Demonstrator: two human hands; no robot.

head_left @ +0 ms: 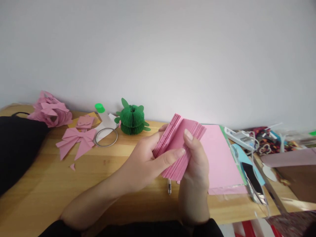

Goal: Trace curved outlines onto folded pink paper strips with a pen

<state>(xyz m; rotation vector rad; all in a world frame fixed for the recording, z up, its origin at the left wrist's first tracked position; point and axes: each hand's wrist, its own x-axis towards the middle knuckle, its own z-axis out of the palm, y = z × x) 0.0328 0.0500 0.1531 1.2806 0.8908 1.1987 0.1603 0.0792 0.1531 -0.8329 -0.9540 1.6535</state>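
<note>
A thick pleated bundle of pink paper [176,140] is held up above the table between both hands, its narrow folds packed at either side of a wider flat panel. My left hand [150,158] grips its left side, the thumb laid across the front. Around the right side my right hand [196,158] is closed, thumb pressing on the pleats near the top. Below the bundle a pen [169,187] lies partly hidden on the wooden table [111,177]. Pink sheets [219,154] rest just right of my right hand.
Toward the wall stand a green honeycomb paper turtle [132,120] and a green-capped glue bottle [102,113]. Left of them are a metal ring [106,137], a pink paper bow [77,140] and a crumpled pink paper piece [50,110]. A black bag [19,148] fills the left edge; a power strip [240,138] lies right.
</note>
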